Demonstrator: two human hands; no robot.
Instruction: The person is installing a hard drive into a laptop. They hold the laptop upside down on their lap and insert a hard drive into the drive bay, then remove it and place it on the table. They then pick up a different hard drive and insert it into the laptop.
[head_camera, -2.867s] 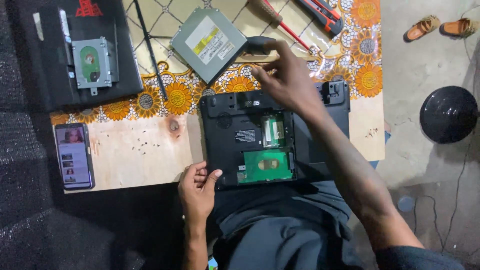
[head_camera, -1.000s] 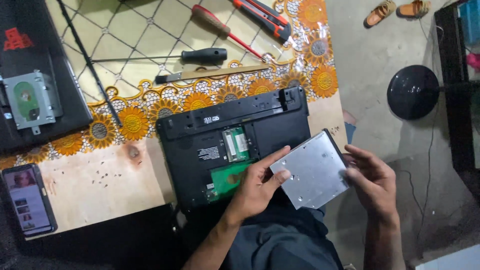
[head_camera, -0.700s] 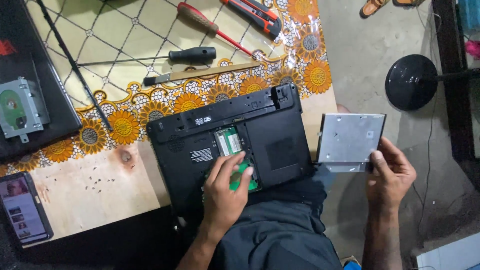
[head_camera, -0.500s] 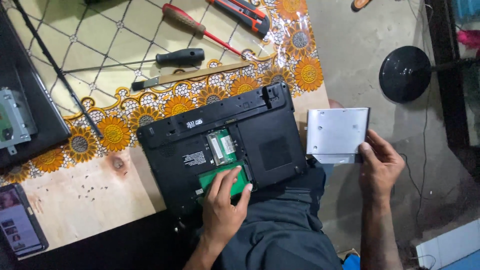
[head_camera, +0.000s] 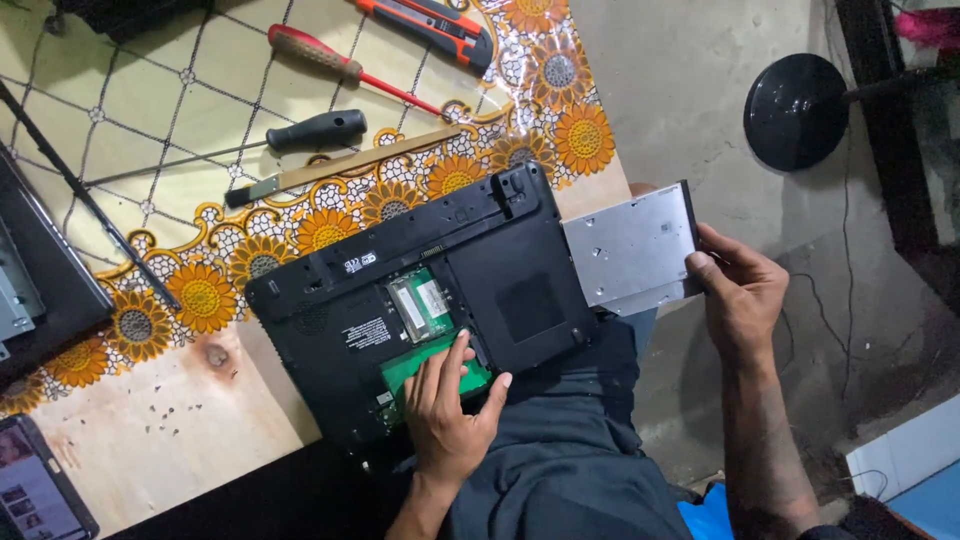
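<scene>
A black laptop (head_camera: 500, 270) lies bottom-up on the table edge and my lap, with an open bay showing green circuit boards (head_camera: 418, 310). My left hand (head_camera: 450, 405) rests flat on the laptop's near edge over the green board, fingers spread. My right hand (head_camera: 745, 295) grips the outer end of a flat silver optical drive (head_camera: 635, 250), whose inner end meets the laptop's right side.
On the flower-patterned table (head_camera: 200, 120) lie a black-handled screwdriver (head_camera: 310, 130), a red-handled screwdriver (head_camera: 335, 62), an orange cutter (head_camera: 430, 25) and a flat blade (head_camera: 340, 165). Small screws (head_camera: 165, 405) are scattered at the near left by a phone (head_camera: 40, 490). A black round stand base (head_camera: 795, 110) sits on the floor.
My right hand carried the silver drive from my lap out to the right, then in against the laptop's side. My left hand let go of the drive and settled on the laptop.
</scene>
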